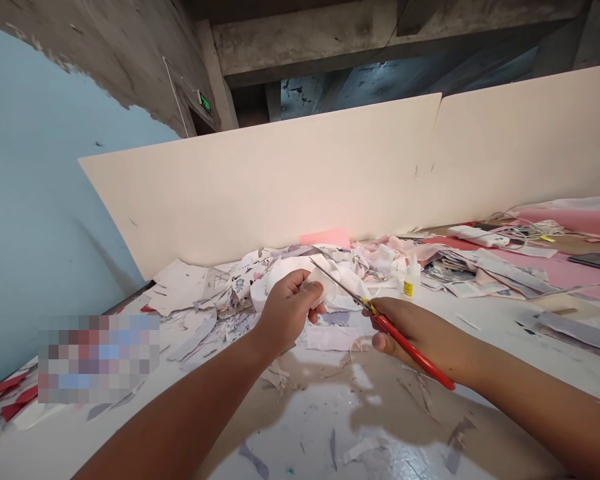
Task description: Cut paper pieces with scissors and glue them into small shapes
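Between the thumb and fingers of my left hand (294,303) is a small piece of off-white paper (321,283), held up over the table. My right hand (410,333) grips a pair of scissors (413,353) with red handles and a yellow part near the pivot. Their narrow metal blades point up and left, the tips by the upper edge of the paper. Whether the blades touch the paper, I cannot tell. Under both hands a pale pink strip (335,338) lies on the table. Part of my right hand's grip is hidden behind the handle.
Paper and fabric scraps (245,277) heap along an upright cream board (280,193). A small glue bottle (409,280) with a yellow label stands right of the heap. At the far right lie a white power strip (480,235) with cables and a dark phone-like slab (597,262).
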The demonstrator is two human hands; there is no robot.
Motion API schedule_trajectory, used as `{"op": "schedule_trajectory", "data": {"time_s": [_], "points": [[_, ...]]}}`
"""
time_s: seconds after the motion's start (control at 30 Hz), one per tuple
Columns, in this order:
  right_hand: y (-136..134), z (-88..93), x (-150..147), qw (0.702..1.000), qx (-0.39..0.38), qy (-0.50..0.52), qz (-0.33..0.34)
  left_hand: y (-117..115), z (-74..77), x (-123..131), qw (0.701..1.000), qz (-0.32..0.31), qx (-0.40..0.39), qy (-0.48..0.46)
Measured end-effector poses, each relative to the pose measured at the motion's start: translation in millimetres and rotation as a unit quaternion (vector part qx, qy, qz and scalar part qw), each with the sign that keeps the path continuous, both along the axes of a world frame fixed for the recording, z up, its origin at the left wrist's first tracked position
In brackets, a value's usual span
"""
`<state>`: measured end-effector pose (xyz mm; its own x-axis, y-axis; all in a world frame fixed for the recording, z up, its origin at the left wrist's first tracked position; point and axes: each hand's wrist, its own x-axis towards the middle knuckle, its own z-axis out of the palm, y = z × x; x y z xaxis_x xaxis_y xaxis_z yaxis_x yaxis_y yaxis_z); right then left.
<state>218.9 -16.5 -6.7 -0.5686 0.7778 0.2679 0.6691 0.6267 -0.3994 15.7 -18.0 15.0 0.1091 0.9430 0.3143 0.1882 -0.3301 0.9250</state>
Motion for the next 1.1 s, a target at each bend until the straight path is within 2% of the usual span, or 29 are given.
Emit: {"op": "schedule_trajectory", "data": {"time_s": [0.57, 1.1], "points": [[3.3, -2.5, -0.7, 1.000, -0.017, -0.011, -0.018, -0.3, -5.4, 3.1, 0.999, -0.006, -0.012, 0.039], [3.6, -4.6, -3.2, 0.998, -0.038, -0.026, -0.048, -0.3, -6.3, 4.0, 0.997, 0.021, -0.004, 0.072]]}}
